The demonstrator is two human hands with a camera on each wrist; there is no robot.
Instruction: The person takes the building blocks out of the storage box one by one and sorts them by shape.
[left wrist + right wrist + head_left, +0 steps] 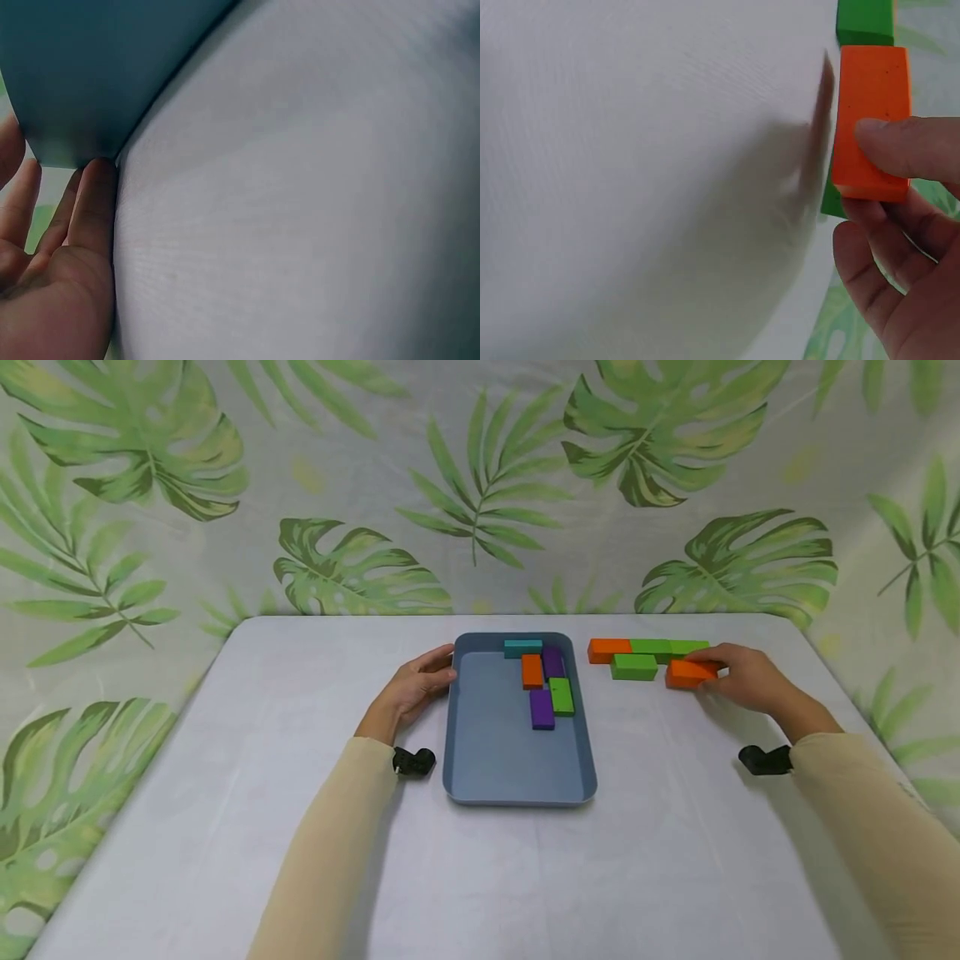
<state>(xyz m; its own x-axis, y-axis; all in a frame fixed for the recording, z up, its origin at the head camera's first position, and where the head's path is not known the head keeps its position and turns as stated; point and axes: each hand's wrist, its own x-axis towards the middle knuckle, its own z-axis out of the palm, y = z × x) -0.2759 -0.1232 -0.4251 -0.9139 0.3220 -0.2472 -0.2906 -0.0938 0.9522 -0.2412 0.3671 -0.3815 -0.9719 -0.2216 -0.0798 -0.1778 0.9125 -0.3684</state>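
My left hand [411, 689] touches the left wall of a grey-blue rectangular tray [517, 800], its fingers fairly straight. Close up in the left wrist view, fingertips meet the tray's outer side [82, 90]. On the right, my right hand [746, 678] pinches an orange block [871, 86], thumb on one face and fingers around the end. A shadow lies apart from that block, at the row's right front. Inside the tray are a teal block [522, 648], an orange block [532, 671], a green block [561, 696] and two purple blocks [542, 709].
Right of the tray, another orange block [610, 651] and two green blocks [651, 648] form a row, with a third green block [634, 667] in front. A white cloth covers the table [300, 693]; a leaf-patterned curtain [480, 485] hangs behind.
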